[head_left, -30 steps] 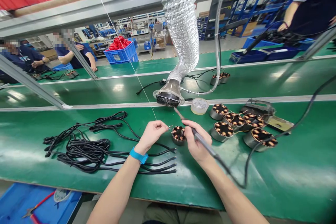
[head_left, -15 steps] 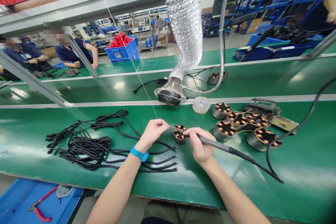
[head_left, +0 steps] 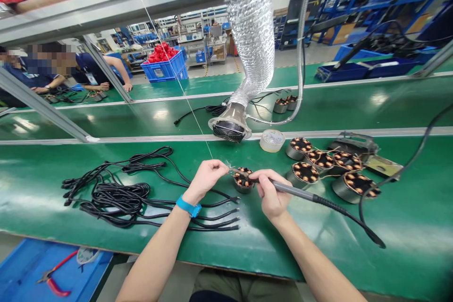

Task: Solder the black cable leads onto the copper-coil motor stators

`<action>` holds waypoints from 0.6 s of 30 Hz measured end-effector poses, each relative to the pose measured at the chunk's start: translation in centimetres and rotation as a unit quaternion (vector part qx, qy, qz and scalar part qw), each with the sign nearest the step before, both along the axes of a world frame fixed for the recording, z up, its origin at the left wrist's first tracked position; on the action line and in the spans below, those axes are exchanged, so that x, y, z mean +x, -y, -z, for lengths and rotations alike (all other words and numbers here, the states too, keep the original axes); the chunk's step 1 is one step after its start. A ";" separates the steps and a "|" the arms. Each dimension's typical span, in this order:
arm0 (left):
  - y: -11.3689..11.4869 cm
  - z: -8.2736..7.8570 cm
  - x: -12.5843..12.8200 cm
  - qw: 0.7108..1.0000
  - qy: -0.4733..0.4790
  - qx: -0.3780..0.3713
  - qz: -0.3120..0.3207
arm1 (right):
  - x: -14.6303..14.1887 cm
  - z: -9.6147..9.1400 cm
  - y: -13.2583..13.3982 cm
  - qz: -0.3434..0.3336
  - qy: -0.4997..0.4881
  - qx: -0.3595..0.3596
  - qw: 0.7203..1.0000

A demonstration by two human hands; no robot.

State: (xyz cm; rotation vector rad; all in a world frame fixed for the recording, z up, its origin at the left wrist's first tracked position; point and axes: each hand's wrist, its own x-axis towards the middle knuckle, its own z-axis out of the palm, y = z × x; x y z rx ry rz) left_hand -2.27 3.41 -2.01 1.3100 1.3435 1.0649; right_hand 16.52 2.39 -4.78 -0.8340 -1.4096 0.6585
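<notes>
Pinched closed, my left hand is on a thin solder wire that runs down from the upper frame. My right hand grips a soldering iron like a pen, its tip meeting the wire ends by my left fingertips. Just behind the tip stands a motor stator with copper windings, partly covered by the iron. A blue band sits on my left wrist. Left of my hands lie black cables, several stripped ends pointing toward the stator.
More stators stand at the right beside a soldering iron stand. A tape roll sits near the fume extractor hood, which hangs over the bench. Red-handled pliers lie in a blue tray lower left. Co-workers sit far left.
The soldering iron and my right hand have shifted slightly right. Faint smoke shows above my left fingertips. On the far belt, stators and a cable have moved left, and a co-worker leans differently.
</notes>
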 end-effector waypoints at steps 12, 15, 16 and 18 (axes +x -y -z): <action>-0.1 0.2 -0.2 1.000 -0.002 0.001 0.001 | 0.2 0.0 0.0 0.044 0.002 0.012 0.999; -0.1 0.2 -0.1 1.000 -0.002 0.001 0.002 | 0.2 0.1 0.0 0.041 0.003 0.008 0.999; -0.1 0.2 -0.1 1.000 -0.002 0.000 0.002 | 0.2 0.1 0.0 0.040 0.003 0.007 0.999; 0.0 0.1 -0.1 1.000 -0.003 -0.004 0.000 | 0.2 0.1 0.1 0.039 0.003 0.005 0.999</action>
